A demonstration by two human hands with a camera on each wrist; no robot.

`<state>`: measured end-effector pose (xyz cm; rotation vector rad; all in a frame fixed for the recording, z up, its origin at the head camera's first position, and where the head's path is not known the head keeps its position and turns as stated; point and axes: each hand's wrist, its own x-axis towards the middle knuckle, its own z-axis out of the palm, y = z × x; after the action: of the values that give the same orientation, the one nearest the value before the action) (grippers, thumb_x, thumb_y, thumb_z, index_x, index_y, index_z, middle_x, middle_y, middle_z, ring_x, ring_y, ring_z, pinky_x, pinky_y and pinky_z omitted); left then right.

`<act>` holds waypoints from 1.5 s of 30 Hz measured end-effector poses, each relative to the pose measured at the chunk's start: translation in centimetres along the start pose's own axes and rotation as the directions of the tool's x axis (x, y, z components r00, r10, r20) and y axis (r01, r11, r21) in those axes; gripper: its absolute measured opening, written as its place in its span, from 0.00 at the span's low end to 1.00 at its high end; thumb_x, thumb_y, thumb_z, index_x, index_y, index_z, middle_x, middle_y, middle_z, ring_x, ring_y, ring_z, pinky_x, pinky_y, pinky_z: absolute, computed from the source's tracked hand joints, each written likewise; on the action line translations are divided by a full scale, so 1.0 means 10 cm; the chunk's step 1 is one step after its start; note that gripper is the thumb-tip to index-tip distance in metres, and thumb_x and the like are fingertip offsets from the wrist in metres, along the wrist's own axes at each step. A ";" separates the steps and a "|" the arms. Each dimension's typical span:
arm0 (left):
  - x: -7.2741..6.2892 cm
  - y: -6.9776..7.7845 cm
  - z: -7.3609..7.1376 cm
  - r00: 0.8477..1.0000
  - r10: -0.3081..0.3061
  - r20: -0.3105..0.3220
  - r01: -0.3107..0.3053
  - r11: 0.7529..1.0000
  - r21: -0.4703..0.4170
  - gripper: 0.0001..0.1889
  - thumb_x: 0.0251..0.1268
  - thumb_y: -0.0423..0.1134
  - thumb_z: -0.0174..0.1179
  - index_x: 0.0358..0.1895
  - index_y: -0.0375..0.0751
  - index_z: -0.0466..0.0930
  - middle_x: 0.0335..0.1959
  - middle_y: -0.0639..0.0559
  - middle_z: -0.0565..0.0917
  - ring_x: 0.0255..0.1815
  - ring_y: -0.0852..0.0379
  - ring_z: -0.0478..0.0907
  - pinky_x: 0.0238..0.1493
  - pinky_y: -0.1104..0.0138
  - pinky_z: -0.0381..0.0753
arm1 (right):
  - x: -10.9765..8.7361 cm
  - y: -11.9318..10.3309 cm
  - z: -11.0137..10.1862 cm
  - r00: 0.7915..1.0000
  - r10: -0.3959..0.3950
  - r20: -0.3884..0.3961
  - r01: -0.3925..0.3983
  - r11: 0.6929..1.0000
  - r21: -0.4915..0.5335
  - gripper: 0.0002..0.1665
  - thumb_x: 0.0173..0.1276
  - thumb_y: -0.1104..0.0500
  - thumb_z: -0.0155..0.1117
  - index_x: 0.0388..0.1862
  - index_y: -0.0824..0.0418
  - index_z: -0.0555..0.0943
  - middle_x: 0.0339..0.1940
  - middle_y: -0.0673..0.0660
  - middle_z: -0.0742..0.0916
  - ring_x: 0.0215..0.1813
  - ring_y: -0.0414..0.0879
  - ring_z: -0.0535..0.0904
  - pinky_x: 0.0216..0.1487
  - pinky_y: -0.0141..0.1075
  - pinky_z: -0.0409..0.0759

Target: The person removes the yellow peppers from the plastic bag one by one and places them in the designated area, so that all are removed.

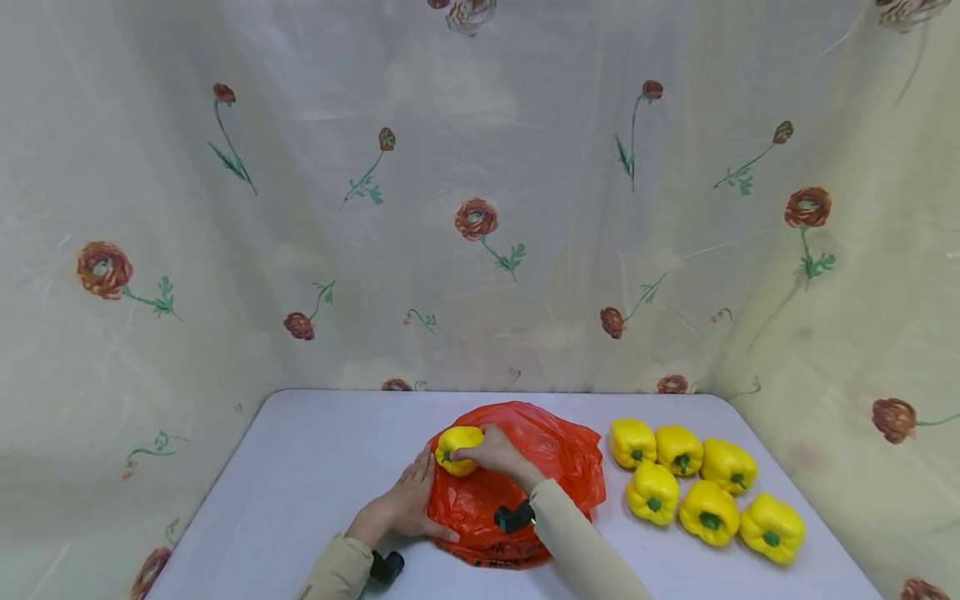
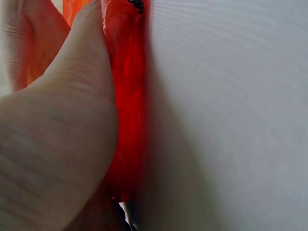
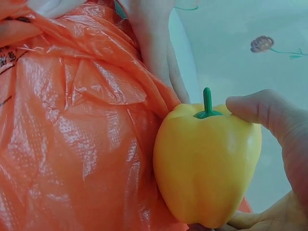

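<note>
A red plastic bag (image 1: 525, 475) lies spread on the white table. My right hand (image 1: 495, 452) grips a yellow bell pepper (image 3: 204, 159) with a green stem, thumb at the stem end and fingers round the far end. The pepper is at the bag's upper left edge in the head view, against the plastic. My left hand (image 1: 411, 500) rests at the left side of the bag, its fingers straight and the thumb lying on the plastic. In the left wrist view that hand (image 2: 57, 134) touches the red film.
Several yellow bell peppers stand in two rows to the right of the bag, among them a front corner pepper (image 1: 772, 528). The white table (image 1: 315, 450) has a flowered curtain (image 1: 450, 275) behind it and at both sides.
</note>
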<state>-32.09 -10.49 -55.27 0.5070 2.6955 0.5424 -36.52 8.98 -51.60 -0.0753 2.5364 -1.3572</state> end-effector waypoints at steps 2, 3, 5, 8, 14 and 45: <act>0.01 0.00 0.00 1.000 -0.002 0.001 0.002 1.000 0.003 0.70 0.39 0.72 0.67 0.77 0.32 0.37 0.79 0.38 0.35 0.79 0.41 0.39 0.77 0.47 0.48 | -0.02 0.00 -0.02 1.000 -0.002 -0.002 0.002 1.000 0.002 0.44 0.52 0.47 0.77 0.59 0.64 0.65 0.50 0.58 0.78 0.49 0.52 0.74 0.55 0.51 0.80; 0.01 0.00 0.00 1.000 -0.005 0.002 0.005 1.000 0.004 0.70 0.39 0.72 0.67 0.77 0.33 0.37 0.79 0.38 0.35 0.79 0.41 0.39 0.77 0.47 0.47 | -0.03 0.00 -0.02 1.000 -0.003 -0.004 0.003 1.000 0.001 0.43 0.52 0.47 0.77 0.59 0.64 0.66 0.50 0.57 0.78 0.49 0.52 0.74 0.55 0.51 0.80; 0.01 0.00 0.00 1.000 -0.010 0.003 0.010 1.000 0.004 0.70 0.39 0.73 0.67 0.77 0.33 0.37 0.79 0.38 0.35 0.79 0.41 0.39 0.77 0.47 0.47 | -0.05 -0.01 -0.04 1.000 -0.002 -0.011 0.002 1.000 -0.001 0.43 0.53 0.46 0.76 0.59 0.63 0.66 0.51 0.57 0.78 0.49 0.52 0.74 0.55 0.50 0.80; 0.01 0.01 -0.01 1.000 -0.017 0.004 0.017 1.000 0.005 0.70 0.39 0.72 0.67 0.77 0.34 0.37 0.79 0.39 0.36 0.79 0.41 0.40 0.77 0.47 0.48 | -0.07 -0.02 -0.08 1.000 -0.008 -0.020 0.008 1.000 -0.020 0.43 0.53 0.46 0.76 0.61 0.64 0.65 0.52 0.58 0.78 0.49 0.52 0.74 0.55 0.51 0.80; 0.01 0.02 -0.01 0.999 -0.034 0.006 0.034 0.999 0.020 0.70 0.39 0.72 0.68 0.77 0.33 0.38 0.79 0.38 0.39 0.79 0.41 0.41 0.76 0.47 0.50 | -0.14 -0.04 -0.15 1.000 -0.027 -0.006 0.027 0.999 -0.030 0.45 0.54 0.49 0.75 0.63 0.67 0.64 0.54 0.61 0.77 0.50 0.53 0.74 0.57 0.52 0.79; -0.06 0.08 -0.02 1.000 -0.014 -0.014 0.014 1.000 0.001 0.71 0.37 0.73 0.68 0.77 0.32 0.39 0.79 0.38 0.37 0.79 0.42 0.40 0.77 0.47 0.50 | -0.88 0.12 -0.73 0.993 -0.115 -0.014 0.114 0.991 -0.068 0.56 0.48 0.45 0.78 0.71 0.59 0.60 0.63 0.59 0.74 0.57 0.53 0.73 0.56 0.51 0.80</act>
<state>-31.42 -10.07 -54.63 0.4856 2.7109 0.5424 -29.81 17.03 -46.96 -0.2259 2.6290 -1.3192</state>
